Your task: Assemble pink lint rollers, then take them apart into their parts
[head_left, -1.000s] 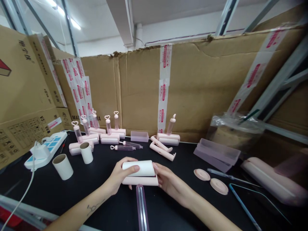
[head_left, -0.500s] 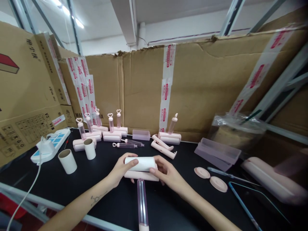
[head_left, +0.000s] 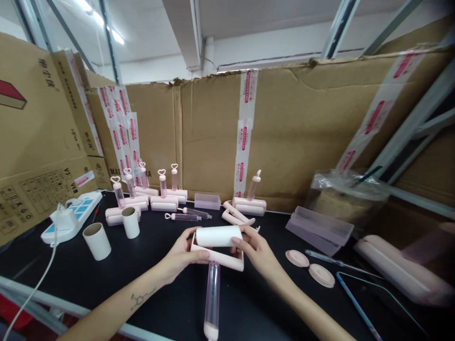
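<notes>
My left hand point(head_left: 186, 253) grips the left end of a pale pink lint roller frame point(head_left: 222, 258), with the thumb along its bar. A clear tube handle point(head_left: 212, 296) points down from the frame toward me. My right hand point(head_left: 254, 246) holds the right end of a white roll point(head_left: 217, 235), thumb on its front. The roll lies lengthwise above the bar, between the frame's two ends, with a dark gap between roll and bar. The fingers behind the roll are partly hidden.
Two white rolls point(head_left: 96, 241) stand at left by a power strip point(head_left: 73, 218). Several finished-looking lint rollers point(head_left: 164, 203) line the cardboard wall. On the right are pink discs point(head_left: 322, 275), a screwdriver point(head_left: 327, 257), lilac covers point(head_left: 320, 227) and a blue-edged thing point(head_left: 359, 303).
The frame has turned and tilted, so its left end arm and the gap below the roll now show. The left thumb has moved from the roll to the frame's bar.
</notes>
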`<move>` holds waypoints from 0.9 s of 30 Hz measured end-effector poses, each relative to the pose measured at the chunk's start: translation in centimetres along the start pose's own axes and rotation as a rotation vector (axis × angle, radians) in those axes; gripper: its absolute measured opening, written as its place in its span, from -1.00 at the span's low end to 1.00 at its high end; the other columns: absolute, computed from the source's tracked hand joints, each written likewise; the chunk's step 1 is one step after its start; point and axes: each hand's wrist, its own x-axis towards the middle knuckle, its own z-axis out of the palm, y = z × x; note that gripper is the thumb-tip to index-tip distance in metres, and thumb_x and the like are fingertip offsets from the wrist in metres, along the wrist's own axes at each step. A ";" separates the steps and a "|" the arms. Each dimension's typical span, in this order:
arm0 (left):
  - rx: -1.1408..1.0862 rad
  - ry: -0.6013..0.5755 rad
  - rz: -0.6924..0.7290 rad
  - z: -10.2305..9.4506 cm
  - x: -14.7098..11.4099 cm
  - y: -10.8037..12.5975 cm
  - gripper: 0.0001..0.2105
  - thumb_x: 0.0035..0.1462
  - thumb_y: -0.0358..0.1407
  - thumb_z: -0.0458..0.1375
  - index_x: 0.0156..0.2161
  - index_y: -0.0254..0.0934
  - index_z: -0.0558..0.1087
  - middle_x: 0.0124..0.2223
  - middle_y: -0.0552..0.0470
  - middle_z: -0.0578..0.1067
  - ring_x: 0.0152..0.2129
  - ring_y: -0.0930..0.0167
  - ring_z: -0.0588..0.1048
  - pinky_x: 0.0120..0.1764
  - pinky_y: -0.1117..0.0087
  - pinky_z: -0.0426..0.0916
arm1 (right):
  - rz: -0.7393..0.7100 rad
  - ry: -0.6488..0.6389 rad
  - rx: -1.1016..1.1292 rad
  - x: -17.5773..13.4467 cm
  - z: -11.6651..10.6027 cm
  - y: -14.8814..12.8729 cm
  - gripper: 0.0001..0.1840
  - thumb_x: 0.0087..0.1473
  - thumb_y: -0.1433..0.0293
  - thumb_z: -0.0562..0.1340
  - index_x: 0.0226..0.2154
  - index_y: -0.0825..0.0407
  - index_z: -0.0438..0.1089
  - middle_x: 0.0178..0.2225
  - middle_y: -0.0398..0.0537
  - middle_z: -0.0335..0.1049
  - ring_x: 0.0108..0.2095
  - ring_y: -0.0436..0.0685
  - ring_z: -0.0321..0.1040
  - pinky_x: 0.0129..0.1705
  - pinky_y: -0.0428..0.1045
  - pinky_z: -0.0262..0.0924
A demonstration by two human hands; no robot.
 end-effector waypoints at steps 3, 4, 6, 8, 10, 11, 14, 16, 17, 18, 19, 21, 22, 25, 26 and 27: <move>-0.001 0.008 -0.016 -0.1 -0.1 -0.3 -0.44 -0.20 -0.41 0.36 -0.10 -0.26 0.19 -0.13 -0.04 0.37 -0.18 0.27 0.44 -0.12 0.11 0.40 | 0.029 -0.058 0.027 0.0 0.2 0.2 -0.71 -0.15 0.19 0.32 -0.41 0.00 0.32 -0.52 -0.16 0.37 -0.43 0.12 0.30 -0.35 0.00 0.14; 0.002 0.012 -0.027 -0.1 -0.1 -0.3 -0.46 -0.21 -0.41 0.36 -0.13 -0.26 0.19 -0.14 -0.03 0.37 -0.19 0.28 0.44 -0.12 0.10 0.40 | 0.032 -0.067 0.034 0.0 0.3 0.3 -0.72 -0.15 0.19 0.32 -0.41 0.01 0.34 -0.49 -0.14 0.38 -0.39 0.13 0.31 -0.31 0.01 0.14; -0.008 0.015 -0.047 -0.2 -0.2 -0.4 -0.46 -0.22 -0.42 0.37 -0.15 -0.24 0.17 -0.16 0.00 0.36 -0.20 0.30 0.44 -0.13 0.10 0.40 | 0.036 -0.074 0.033 -0.1 0.4 0.5 -0.73 -0.13 0.19 0.32 -0.41 0.01 0.36 -0.43 -0.13 0.38 -0.32 0.15 0.30 -0.25 0.01 0.13; -0.024 0.013 -0.066 -0.1 -0.3 -0.3 -0.46 -0.17 -0.36 0.34 -0.10 -0.21 0.16 -0.14 0.00 0.36 -0.21 0.31 0.45 -0.15 0.11 0.42 | 0.049 -0.094 0.023 -0.2 0.5 0.6 -0.74 -0.12 0.20 0.32 -0.41 0.01 0.36 -0.40 -0.13 0.38 -0.29 0.15 0.28 -0.23 0.00 0.12; 0.013 0.033 -0.088 -0.1 -0.4 -0.1 -0.52 -0.07 -0.24 0.29 -0.06 -0.20 0.20 -0.15 -0.02 0.38 -0.24 0.31 0.46 -0.22 0.16 0.45 | 0.054 -0.129 0.028 -0.3 0.6 0.7 -0.73 -0.14 0.22 0.34 -0.41 0.02 0.35 -0.39 -0.14 0.37 -0.28 0.14 0.27 -0.21 0.00 0.11; 0.048 0.053 -0.096 -0.1 -0.4 0.0 -0.56 -0.04 -0.18 0.25 -0.07 -0.21 0.24 -0.16 -0.02 0.38 -0.26 0.32 0.47 -0.26 0.20 0.47 | 0.054 -0.151 0.039 -0.4 0.7 0.6 -0.72 -0.16 0.23 0.36 -0.41 0.02 0.34 -0.38 -0.14 0.36 -0.27 0.13 0.26 -0.20 -0.01 0.11; 0.118 0.112 -0.086 -0.1 -0.3 0.2 -0.62 -0.03 -0.11 0.22 -0.14 -0.26 0.33 -0.22 -0.02 0.41 -0.35 0.34 0.48 -0.37 0.29 0.49 | 0.096 -0.208 0.152 -0.6 0.9 0.6 -0.70 -0.12 0.17 0.33 -0.40 0.01 0.33 -0.38 -0.15 0.34 -0.28 0.09 0.24 -0.22 -0.03 0.11; 0.102 0.132 -0.062 -0.2 -0.2 0.3 -0.62 -0.04 -0.11 0.23 -0.15 -0.26 0.33 -0.24 -0.01 0.42 -0.39 0.35 0.49 -0.40 0.32 0.48 | 0.197 -0.205 0.254 -0.6 1.0 0.5 -0.68 -0.06 0.10 0.27 -0.44 0.02 0.33 -0.44 -0.16 0.31 -0.37 0.04 0.22 -0.32 -0.06 0.11; 0.091 0.138 -0.053 -0.3 -0.1 0.4 -0.63 -0.04 -0.11 0.23 -0.15 -0.26 0.33 -0.25 0.00 0.43 -0.40 0.36 0.49 -0.40 0.32 0.48 | 0.263 -0.192 0.297 -0.5 1.0 0.5 -0.65 -0.05 0.07 0.25 -0.47 0.02 0.32 -0.49 -0.18 0.28 -0.43 0.01 0.19 -0.39 -0.09 0.09; 0.083 0.143 -0.050 -0.3 -0.1 0.4 -0.63 -0.05 -0.12 0.24 -0.15 -0.25 0.33 -0.26 0.00 0.43 -0.41 0.37 0.49 -0.41 0.33 0.49 | 0.335 -0.183 0.338 -0.5 0.9 0.6 -0.63 -0.07 0.06 0.26 -0.51 0.03 0.30 -0.54 -0.21 0.23 -0.50 -0.02 0.14 -0.46 -0.11 0.05; 0.080 0.145 -0.051 -0.4 -0.1 0.5 -0.63 -0.05 -0.13 0.24 -0.16 -0.25 0.34 -0.27 0.01 0.43 -0.41 0.37 0.49 -0.41 0.33 0.49 | 0.407 -0.189 0.381 -0.4 0.9 0.6 -0.62 -0.10 0.07 0.28 -0.54 0.04 0.28 -0.58 -0.24 0.18 -0.55 -0.06 0.08 -0.52 -0.13 0.00; 0.085 0.141 -0.061 -0.4 -0.1 0.6 -0.64 -0.06 -0.14 0.24 -0.17 -0.26 0.34 -0.28 0.01 0.42 -0.41 0.36 0.49 -0.43 0.33 0.49 | 0.530 -0.220 0.489 -0.3 0.8 0.6 -0.61 -0.13 0.10 0.32 -0.57 0.05 0.25 -0.62 -0.28 0.11 -0.63 -0.12 -0.05 -0.60 -0.16 -0.10; 0.090 0.137 -0.067 -0.4 -0.1 0.6 -0.65 -0.06 -0.14 0.25 -0.18 -0.26 0.35 -0.28 0.00 0.42 -0.41 0.35 0.49 -0.44 0.32 0.49 | 0.574 -0.232 0.545 -0.4 0.8 0.6 -0.62 -0.14 0.13 0.33 -0.57 0.06 0.25 -0.62 -0.29 0.09 -0.66 -0.14 -0.10 -0.63 -0.18 -0.13; 0.100 0.127 -0.090 -0.3 -0.1 0.7 -0.66 -0.06 -0.15 0.25 -0.21 -0.27 0.34 -0.30 0.00 0.42 -0.41 0.36 0.48 -0.46 0.32 0.49 | 0.631 -0.209 0.635 -0.5 0.9 0.7 -0.70 -0.14 0.23 0.36 -0.52 0.06 0.28 -0.63 -0.31 0.08 -0.69 -0.16 -0.15 -0.69 -0.19 -0.22; 0.100 0.126 -0.096 -0.3 -0.1 0.7 -0.68 -0.06 -0.16 0.25 -0.22 -0.27 0.33 -0.31 0.01 0.42 -0.42 0.36 0.48 -0.47 0.33 0.49 | 0.636 -0.197 0.647 -0.5 0.9 0.8 -0.73 -0.14 0.26 0.36 -0.50 0.06 0.30 -0.64 -0.31 0.08 -0.69 -0.16 -0.14 -0.70 -0.20 -0.23; 0.097 0.124 -0.104 -0.2 -0.1 0.7 -0.69 -0.06 -0.16 0.25 -0.24 -0.27 0.33 -0.33 0.02 0.42 -0.43 0.37 0.47 -0.48 0.34 0.48 | 0.641 -0.191 0.657 -0.5 0.9 1.0 -0.74 -0.15 0.28 0.36 -0.48 0.06 0.31 -0.65 -0.31 0.08 -0.69 -0.16 -0.12 -0.71 -0.20 -0.23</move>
